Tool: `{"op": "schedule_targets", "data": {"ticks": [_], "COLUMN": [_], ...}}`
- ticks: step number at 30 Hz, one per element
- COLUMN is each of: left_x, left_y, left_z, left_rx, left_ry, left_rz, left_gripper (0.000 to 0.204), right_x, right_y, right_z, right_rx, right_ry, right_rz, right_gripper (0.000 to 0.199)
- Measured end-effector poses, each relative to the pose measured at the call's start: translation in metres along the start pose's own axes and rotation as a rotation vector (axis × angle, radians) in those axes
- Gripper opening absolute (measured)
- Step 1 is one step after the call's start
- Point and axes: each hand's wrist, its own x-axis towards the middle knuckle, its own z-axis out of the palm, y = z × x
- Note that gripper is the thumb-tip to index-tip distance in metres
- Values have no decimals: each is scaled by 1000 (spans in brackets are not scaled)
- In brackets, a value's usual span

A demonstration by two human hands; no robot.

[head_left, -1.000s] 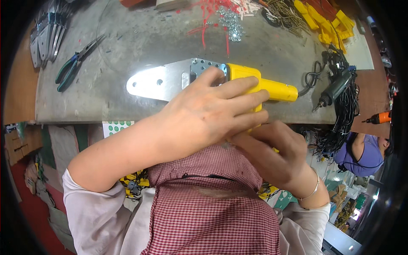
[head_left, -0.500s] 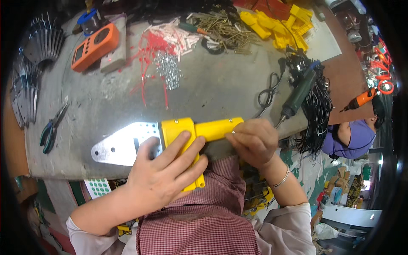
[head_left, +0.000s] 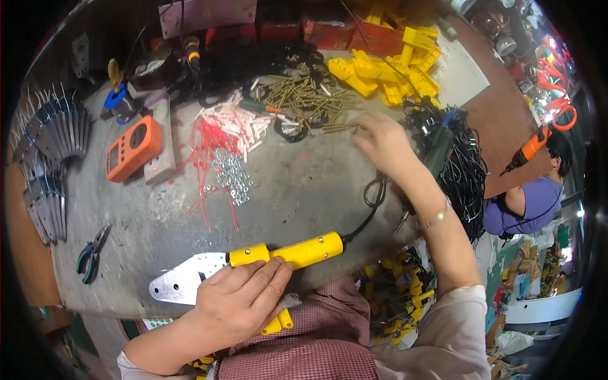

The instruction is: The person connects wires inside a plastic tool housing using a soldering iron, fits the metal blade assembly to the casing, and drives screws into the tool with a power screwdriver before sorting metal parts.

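A tool with a yellow plastic handle point(head_left: 310, 249) and a flat, tapering metal plate point(head_left: 180, 282) lies along the table's near edge, a black cord leaving its right end. My left hand point(head_left: 239, 299) is closed over its middle, fingers across the yellow housing. Screw heads show in the handle. My right hand point(head_left: 383, 144) reaches forward over the table, fingers bent and apart, beside the right end of a heap of long brass-coloured screws point(head_left: 316, 98). I see nothing held in it. A dark green electric screwdriver point(head_left: 438, 152) lies just right of my right forearm, partly hidden.
Small metal nuts point(head_left: 233, 177), white sleeves point(head_left: 244, 130) and red pieces lie mid-table. An orange meter point(head_left: 134, 149), pliers point(head_left: 93, 256) and stacked metal plates point(head_left: 60, 130) are left. Yellow housings point(head_left: 386, 69) and black cords point(head_left: 462, 171) lie right. Another person point(head_left: 525, 202) sits far right.
My right hand has left the handle's right end and moved forward to the long screws. The view has shifted, so the tool and my left hand appear lower; the left hand still holds the tool.
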Motion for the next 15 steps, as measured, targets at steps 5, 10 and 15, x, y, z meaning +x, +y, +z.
{"op": "schedule_targets", "data": {"ticks": [5,10,15], "left_x": [9,12,5], "left_y": [-2,-1,1], "left_z": [0,3,8], "left_rx": [-5,-8,34], "left_ry": [-14,12,65], "left_rz": [22,12,12], "left_gripper": [40,39,38], "right_x": [33,45,28], "right_y": [19,24,-19], "right_z": [14,9,-12], "right_rx": [-117,-32,-127], "right_ry": [-244,-355,-242], "right_rz": [-7,58,39], "right_gripper": [12,13,10]}}
